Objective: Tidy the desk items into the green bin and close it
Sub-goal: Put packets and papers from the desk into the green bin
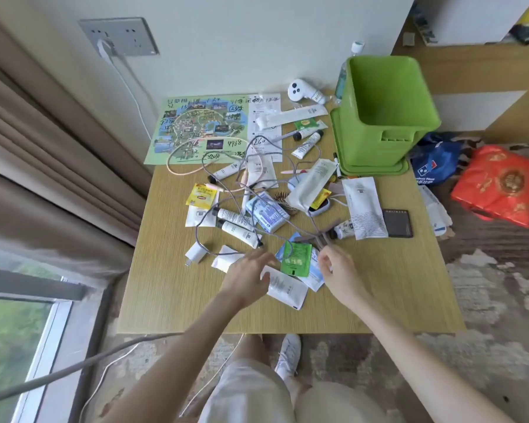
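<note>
Near the table edge, well in front of the green bin [382,117], the left hand [249,277] reached loose-fingered over sachets [284,286]; the right hand [336,270] pinched a cable [303,230].

Red bag [498,184], blue bag [434,163] on flr [486,270].

A light wooden desk [379,285] fills mid-frame. On it: a green bin [385,117] standing on its lid [373,172] at upper right, a map [196,129] upper left, tubes [239,230], sachets [297,259] and cables [242,166] centrally.

Wooden desk [379,285] beside curtained window [13,331]
</note>
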`<move>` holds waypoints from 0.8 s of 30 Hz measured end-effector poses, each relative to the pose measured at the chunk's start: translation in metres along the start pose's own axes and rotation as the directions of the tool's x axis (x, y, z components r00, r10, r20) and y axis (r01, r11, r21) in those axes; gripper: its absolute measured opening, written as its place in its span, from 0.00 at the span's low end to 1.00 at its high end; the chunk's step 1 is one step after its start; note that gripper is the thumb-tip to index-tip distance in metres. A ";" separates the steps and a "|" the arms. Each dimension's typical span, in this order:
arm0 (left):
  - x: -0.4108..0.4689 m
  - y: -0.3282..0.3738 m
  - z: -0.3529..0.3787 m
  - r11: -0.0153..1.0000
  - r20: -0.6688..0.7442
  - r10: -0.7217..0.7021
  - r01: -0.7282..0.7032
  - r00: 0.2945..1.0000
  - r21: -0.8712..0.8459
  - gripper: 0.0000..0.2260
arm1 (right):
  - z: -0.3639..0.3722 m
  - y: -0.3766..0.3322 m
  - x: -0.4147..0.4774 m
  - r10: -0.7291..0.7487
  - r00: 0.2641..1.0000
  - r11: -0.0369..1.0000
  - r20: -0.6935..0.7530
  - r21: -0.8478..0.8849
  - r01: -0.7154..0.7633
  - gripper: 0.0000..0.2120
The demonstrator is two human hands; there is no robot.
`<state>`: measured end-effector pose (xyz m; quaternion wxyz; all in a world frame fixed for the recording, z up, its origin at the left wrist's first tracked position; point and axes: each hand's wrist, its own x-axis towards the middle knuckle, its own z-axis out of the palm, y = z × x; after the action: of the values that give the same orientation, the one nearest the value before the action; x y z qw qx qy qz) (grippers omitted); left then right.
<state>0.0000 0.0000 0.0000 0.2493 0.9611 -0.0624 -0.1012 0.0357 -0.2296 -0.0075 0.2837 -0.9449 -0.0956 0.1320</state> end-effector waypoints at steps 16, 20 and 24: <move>0.008 -0.014 0.025 0.938 0.252 -0.047 -0.043 0.967 0.343 0.28 | 0.025 -0.014 0.016 0.385 0.922 0.923 0.050 -0.035 -0.383 0.25; 0.009 -0.014 0.017 0.970 0.329 -0.082 0.000 0.941 0.242 0.25 | 0.011 0.000 0.020 0.426 0.857 0.816 0.289 0.288 -0.502 0.13; 0.013 -0.019 -0.001 0.996 0.414 -0.072 0.088 0.907 -0.019 0.11 | -0.009 0.008 0.016 0.380 0.839 0.768 0.388 0.373 -0.521 0.09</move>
<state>0.0137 0.0148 -0.0109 0.2441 0.9149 -0.0721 -0.3132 0.0545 -0.2370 -0.0081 0.4435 -0.8135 0.1304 0.3528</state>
